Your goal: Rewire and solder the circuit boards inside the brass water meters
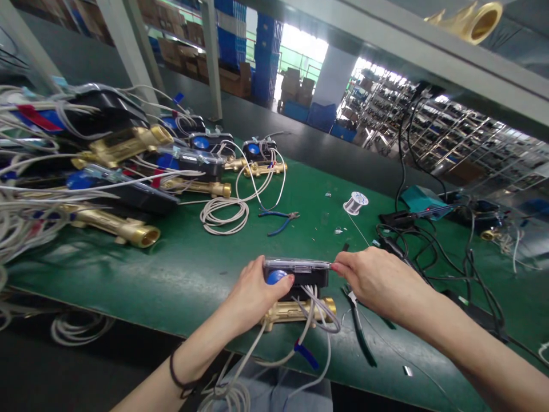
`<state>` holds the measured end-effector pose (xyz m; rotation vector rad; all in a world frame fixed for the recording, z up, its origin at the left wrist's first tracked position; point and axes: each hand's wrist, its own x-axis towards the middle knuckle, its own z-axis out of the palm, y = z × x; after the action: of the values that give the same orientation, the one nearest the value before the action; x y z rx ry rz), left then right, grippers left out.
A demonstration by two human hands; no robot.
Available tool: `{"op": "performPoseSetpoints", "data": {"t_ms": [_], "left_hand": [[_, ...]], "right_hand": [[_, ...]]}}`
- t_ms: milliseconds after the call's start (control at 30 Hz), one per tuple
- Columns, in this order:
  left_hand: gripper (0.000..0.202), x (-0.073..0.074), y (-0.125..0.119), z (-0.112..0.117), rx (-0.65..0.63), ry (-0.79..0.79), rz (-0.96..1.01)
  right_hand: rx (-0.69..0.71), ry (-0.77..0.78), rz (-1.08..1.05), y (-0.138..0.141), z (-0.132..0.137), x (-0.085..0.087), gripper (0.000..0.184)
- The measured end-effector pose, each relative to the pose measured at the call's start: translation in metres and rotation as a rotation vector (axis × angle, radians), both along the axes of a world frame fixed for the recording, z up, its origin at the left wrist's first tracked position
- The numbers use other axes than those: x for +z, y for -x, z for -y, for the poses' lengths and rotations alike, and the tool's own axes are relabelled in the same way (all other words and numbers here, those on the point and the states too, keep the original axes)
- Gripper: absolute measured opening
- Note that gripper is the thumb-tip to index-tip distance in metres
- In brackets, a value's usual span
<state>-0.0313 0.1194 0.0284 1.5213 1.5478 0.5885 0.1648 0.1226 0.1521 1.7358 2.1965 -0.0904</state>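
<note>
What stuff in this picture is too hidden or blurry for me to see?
In the head view:
The left hand's fingertips behind the black plastic box with a clear lid: the box hides them.
Part of the round blue disc: under the left thumb.
Things on the silver metal racks: too small, blurred.
The coiled white cable: cut off by the bottom edge.

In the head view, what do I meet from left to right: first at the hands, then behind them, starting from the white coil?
At the hands: left hand, black case, right hand. Behind: white coil, blue pliers, wire spool, teal item.
</note>
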Motion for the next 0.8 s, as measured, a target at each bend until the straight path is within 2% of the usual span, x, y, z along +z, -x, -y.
{"op": "performPoseSetpoints", "data": {"t_ms": [100,200,333,433,533,633,733,800], "left_hand": [[0.053,0.002,0.0,0.0,0.004,0.008,-0.008],[0.055,0.001,0.0,0.001,0.011,0.01,-0.026],[0.056,-0.002,0.0,0.001,0.015,-0.012,-0.03],[0.054,-0.002,0.0,0.0,0.01,-0.019,-0.031],[0.053,-0.002,0.0,0.0,0.02,-0.024,-0.032],[0.052,-0.002,-0.001,0.001,0.007,-0.036,-0.002],[0.048,-0.003,-0.002,0.002,-0.018,-0.05,0.022],[0.046,-0.003,-0.002,0.003,-0.026,-0.055,0.017]], "right_hand": [[-0.063,-0.027,-0.055,0.001,0.008,-0.01,0.033],[-0.125,-0.139,-0.22,-0.002,0.026,-0.04,0.032],[-0.204,-0.41,-0.509,0.003,0.049,-0.085,0.034],[-0.235,-0.534,-0.624,0.007,0.056,-0.101,0.034],[-0.168,-0.495,-0.565,-0.002,0.056,-0.093,0.029],[0.071,-0.448,-0.407,-0.021,0.057,-0.075,0.026],[0.269,-0.573,-0.179,-0.04,0.06,-0.058,0.027],[0.292,-0.637,-0.102,-0.047,0.059,-0.049,0.027]]}}
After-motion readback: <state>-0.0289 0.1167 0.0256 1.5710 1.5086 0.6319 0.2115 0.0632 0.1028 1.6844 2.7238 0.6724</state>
